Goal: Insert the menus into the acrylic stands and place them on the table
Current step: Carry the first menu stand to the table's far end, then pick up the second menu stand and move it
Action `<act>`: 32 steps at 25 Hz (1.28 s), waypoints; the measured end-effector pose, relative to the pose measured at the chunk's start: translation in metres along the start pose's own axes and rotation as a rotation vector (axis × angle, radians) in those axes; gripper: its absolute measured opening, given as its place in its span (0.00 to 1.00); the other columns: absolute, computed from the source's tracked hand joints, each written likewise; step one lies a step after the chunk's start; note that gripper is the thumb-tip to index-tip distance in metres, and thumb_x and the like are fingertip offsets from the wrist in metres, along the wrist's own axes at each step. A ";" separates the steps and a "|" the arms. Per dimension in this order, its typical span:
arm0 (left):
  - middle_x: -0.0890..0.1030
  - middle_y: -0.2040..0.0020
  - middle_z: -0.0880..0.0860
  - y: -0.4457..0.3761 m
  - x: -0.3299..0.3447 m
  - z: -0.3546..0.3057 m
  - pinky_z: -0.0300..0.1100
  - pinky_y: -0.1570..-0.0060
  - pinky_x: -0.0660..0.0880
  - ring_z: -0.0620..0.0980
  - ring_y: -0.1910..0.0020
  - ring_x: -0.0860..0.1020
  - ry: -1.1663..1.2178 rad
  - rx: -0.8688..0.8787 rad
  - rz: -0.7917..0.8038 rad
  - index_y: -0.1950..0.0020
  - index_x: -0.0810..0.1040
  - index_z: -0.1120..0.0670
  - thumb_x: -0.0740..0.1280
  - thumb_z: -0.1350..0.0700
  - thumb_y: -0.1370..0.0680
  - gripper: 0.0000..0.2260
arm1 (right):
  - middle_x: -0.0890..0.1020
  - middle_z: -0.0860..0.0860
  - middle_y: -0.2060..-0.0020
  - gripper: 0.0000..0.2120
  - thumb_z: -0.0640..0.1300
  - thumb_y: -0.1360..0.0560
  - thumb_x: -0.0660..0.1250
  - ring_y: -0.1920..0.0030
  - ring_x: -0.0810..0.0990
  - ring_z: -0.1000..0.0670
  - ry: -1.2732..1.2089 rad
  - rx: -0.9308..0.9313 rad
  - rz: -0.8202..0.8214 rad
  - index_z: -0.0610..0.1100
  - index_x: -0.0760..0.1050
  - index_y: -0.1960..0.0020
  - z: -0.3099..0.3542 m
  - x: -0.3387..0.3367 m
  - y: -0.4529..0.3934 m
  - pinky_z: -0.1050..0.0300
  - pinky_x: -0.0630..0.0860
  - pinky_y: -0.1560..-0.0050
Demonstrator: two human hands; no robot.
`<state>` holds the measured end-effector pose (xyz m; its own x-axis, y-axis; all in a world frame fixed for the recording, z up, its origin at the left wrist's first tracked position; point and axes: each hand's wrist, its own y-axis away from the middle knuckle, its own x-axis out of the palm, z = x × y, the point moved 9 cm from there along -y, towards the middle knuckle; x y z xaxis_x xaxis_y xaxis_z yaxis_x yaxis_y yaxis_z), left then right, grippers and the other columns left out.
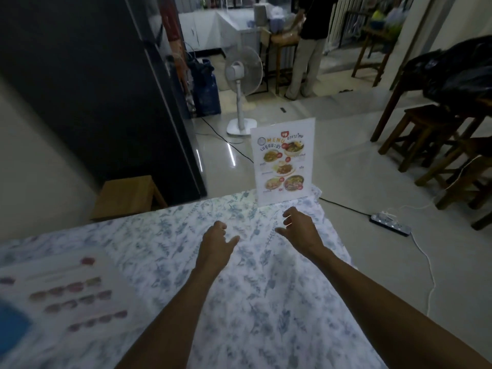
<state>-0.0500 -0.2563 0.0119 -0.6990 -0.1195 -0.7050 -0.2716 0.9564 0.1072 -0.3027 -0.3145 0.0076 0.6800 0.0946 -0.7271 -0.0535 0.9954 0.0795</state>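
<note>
Acrylic stand (pixel 283 161) w/ menu upright at table (pixel 239 302) corner edge.

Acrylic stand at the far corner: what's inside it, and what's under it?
The acrylic stand holds a food menu, upright. Under it lies the floral tablecloth; the tabletop beneath is covered. Both hands are empty.

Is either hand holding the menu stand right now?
No, both the left hand and right hand hover open over the tablecloth, short of the menu stand.
</note>
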 end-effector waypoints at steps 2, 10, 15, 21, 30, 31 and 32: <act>0.79 0.42 0.55 0.041 -0.040 0.024 0.42 0.50 0.76 0.48 0.50 0.78 0.015 -0.002 -0.024 0.38 0.74 0.55 0.73 0.48 0.26 0.21 | 0.83 0.47 0.52 0.21 0.48 0.30 0.77 0.53 0.82 0.48 -0.006 -0.033 0.016 0.44 0.74 0.41 0.040 0.025 0.042 0.53 0.79 0.53; 0.82 0.46 0.54 0.184 -0.193 0.182 0.40 0.55 0.74 0.47 0.54 0.78 0.063 -0.218 -0.157 0.42 0.76 0.55 0.73 0.50 0.26 0.16 | 0.83 0.47 0.52 0.23 0.50 0.30 0.78 0.55 0.81 0.47 -0.040 -0.202 0.227 0.44 0.73 0.42 0.178 0.165 0.162 0.54 0.78 0.57; 0.84 0.53 0.55 0.243 -0.256 0.272 0.33 0.63 0.70 0.49 0.56 0.81 0.014 -0.335 -0.278 0.47 0.77 0.57 0.74 0.51 0.27 0.15 | 0.83 0.47 0.52 0.23 0.51 0.31 0.78 0.55 0.81 0.47 0.022 -0.225 0.327 0.44 0.72 0.42 0.196 0.211 0.192 0.51 0.80 0.55; 0.84 0.50 0.56 0.226 -0.262 0.298 0.37 0.55 0.70 0.50 0.52 0.81 0.029 -0.383 -0.296 0.44 0.77 0.59 0.74 0.51 0.26 0.16 | 0.82 0.48 0.52 0.24 0.52 0.32 0.78 0.54 0.81 0.48 0.057 -0.229 0.381 0.44 0.73 0.43 0.203 0.255 0.185 0.52 0.79 0.52; 0.82 0.44 0.58 0.140 -0.249 0.335 0.45 0.49 0.76 0.55 0.47 0.81 0.091 -0.390 -0.219 0.39 0.76 0.59 0.75 0.60 0.28 0.19 | 0.85 0.47 0.52 0.13 0.51 0.25 0.69 0.55 0.84 0.47 0.138 -0.277 0.588 0.44 0.83 0.48 0.197 0.329 0.151 0.51 0.82 0.51; 0.83 0.45 0.56 0.135 -0.247 0.336 0.41 0.51 0.75 0.53 0.49 0.81 0.111 -0.376 -0.207 0.39 0.78 0.59 0.74 0.60 0.26 0.17 | 0.86 0.47 0.52 0.14 0.53 0.24 0.67 0.55 0.85 0.48 0.126 -0.295 0.608 0.45 0.83 0.47 0.195 0.333 0.149 0.51 0.83 0.51; 0.84 0.47 0.54 0.132 -0.247 0.335 0.37 0.54 0.74 0.50 0.51 0.81 0.130 -0.356 -0.199 0.40 0.79 0.58 0.73 0.59 0.26 0.15 | 0.86 0.48 0.52 0.17 0.57 0.24 0.65 0.56 0.85 0.49 0.113 -0.302 0.613 0.45 0.83 0.47 0.194 0.333 0.149 0.49 0.83 0.52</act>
<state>0.3087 -0.0110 -0.0347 -0.6810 -0.3470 -0.6449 -0.6056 0.7620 0.2295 0.0572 -0.1380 -0.0904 0.3820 0.6261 -0.6797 -0.6165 0.7206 0.3173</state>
